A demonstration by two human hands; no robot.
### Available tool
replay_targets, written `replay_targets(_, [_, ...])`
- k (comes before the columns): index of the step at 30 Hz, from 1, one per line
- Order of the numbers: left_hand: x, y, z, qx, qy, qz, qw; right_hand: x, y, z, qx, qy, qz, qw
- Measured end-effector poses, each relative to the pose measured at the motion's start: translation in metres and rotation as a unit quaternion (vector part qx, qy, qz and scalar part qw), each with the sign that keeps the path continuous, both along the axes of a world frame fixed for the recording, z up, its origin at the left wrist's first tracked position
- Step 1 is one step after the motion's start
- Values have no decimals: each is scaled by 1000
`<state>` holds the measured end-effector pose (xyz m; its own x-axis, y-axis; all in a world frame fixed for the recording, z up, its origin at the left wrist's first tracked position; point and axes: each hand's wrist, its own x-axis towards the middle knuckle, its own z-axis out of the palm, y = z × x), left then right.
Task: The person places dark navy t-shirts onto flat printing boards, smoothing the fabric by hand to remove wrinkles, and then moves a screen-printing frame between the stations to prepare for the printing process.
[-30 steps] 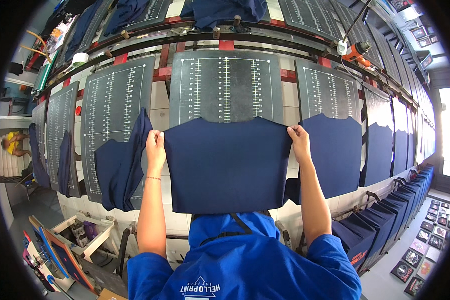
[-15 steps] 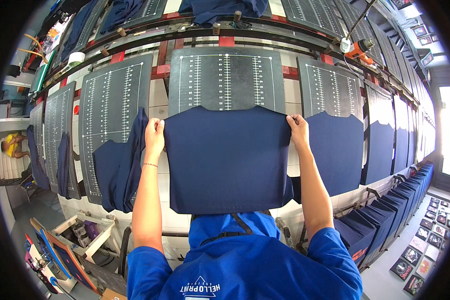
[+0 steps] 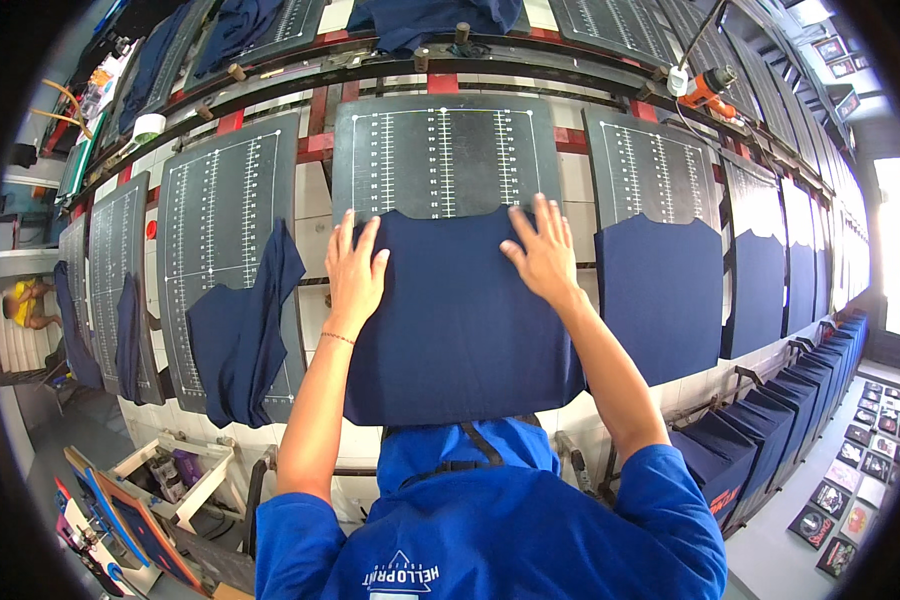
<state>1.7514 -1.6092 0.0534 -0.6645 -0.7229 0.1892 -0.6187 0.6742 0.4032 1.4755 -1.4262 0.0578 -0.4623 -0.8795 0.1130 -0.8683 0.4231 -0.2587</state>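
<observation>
A navy fabric panel, with a neckline cut into its far edge, lies over the near half of a dark platen marked with white ruler lines. My left hand rests flat on its far left corner, fingers spread and pointing away from me. On the far right corner, my right hand lies with fingers outstretched, its fingertips slightly blurred. Neither hand grips the cloth. The panel's near edge hangs close to my waist.
To the right, a second navy panel lies smooth on its platen, with several more beyond. At left, a crumpled navy piece covers part of another platen. An orange heat gun sits on the far rail. A wooden frame stands lower left.
Both hands have let go of the panel's corners and moved inward onto its top, fingers now spread. The cloth has settled onto the platen.
</observation>
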Motion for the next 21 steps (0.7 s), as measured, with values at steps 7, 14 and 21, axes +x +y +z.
replay_targets(7, [160,72,-57,618,220,169,736,23,170,-66,-22,-589,-275,760])
replay_targets(14, [227,154,-56,507,190,231,808,102,298,-66,-198,-756,-337,526])
replay_targets(21, [220,160,-51,422,225,270,836,103,302,-68,-245,-760,-321,510])
